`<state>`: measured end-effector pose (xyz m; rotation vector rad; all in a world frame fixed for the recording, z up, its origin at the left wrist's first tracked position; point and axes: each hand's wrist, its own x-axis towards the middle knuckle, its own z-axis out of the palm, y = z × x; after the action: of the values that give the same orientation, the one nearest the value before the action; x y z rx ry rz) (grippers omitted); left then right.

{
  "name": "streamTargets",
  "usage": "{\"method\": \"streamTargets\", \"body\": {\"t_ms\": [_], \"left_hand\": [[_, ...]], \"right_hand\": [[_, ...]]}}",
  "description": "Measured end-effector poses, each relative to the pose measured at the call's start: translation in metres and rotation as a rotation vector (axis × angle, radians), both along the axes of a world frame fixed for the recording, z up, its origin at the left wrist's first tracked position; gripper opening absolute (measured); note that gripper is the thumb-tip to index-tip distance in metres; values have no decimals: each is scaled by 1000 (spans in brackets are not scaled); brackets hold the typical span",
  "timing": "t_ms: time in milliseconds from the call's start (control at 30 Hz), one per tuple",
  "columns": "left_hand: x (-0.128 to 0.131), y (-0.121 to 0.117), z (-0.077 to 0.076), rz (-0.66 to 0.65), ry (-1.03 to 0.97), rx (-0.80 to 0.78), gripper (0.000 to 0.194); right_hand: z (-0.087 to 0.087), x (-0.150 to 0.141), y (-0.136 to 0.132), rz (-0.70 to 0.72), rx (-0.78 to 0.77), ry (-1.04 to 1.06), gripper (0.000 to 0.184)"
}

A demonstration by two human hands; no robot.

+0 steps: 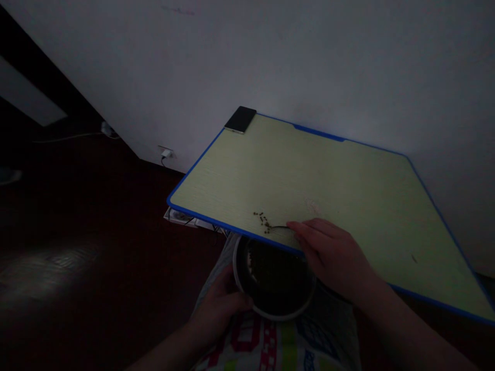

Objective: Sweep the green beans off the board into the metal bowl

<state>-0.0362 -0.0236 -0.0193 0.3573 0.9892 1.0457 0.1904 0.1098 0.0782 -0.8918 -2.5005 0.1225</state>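
Note:
My right hand [328, 252] is closed around a spoon [279, 227] just above the near edge of the yellow tabletop [301, 170]. The spoon's thin, dark end touches a small scatter of brown-green grains [265, 222] on the board. Below that edge a round bowl with a pale rim [278, 316] rests on the lap, partly tucked under the tabletop. Dark greenish contents fill it, too dim to make out. My left hand [224, 304] grips the bowl's left side, thumb on the rim and fingers mostly hidden beneath.
A dark tablet or phone [241, 120] lies on the board's far left corner. The blue trim [193, 214] runs round the board, which stands against a white wall [309, 62]. A plugged-in charger [166, 153] sits low on the wall; dark floor spreads to the left.

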Motion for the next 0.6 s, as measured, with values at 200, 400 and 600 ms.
{"method": "streamTargets", "body": {"t_ms": [200,400,600], "left_hand": [[3,1,5,22,-79,-65,65],[2,3,6,23,-61,-63,62],[5,4,10,3,-57,-84,61]], "right_hand": [[3,-3,3,44,-5,3,36],[4,-1,2,40,-29,8,35],[4,-6,5,67,-20,30,35]]}}
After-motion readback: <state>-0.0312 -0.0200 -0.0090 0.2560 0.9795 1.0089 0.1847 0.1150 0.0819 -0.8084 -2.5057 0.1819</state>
